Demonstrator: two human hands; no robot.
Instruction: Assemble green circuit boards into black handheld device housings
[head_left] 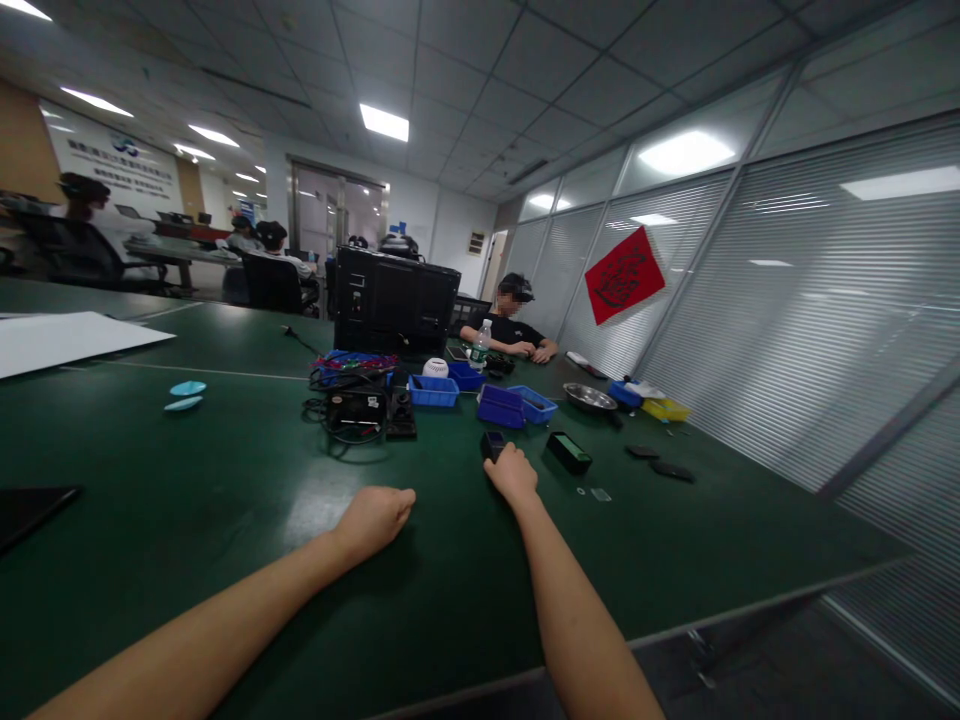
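My left hand (375, 520) rests on the green table (225, 500) with its fingers curled into a loose fist and nothing visible in it. My right hand (513, 474) reaches further out and is closed on a small black device (491, 443) lying on the table. Just to the right of that hand lies another black device with a green face (568, 452). Two tiny pale parts (592, 493) lie on the table beyond my right wrist.
Several blue bins (433, 391) stand behind, beside a soldering station with cables (356, 410) and a black case (395, 300). A metal bowl (589, 397), yellow tray (665, 409) and dark pads (671, 469) sit right. A person (510, 325) sits opposite. White sheet (67, 340) at left.
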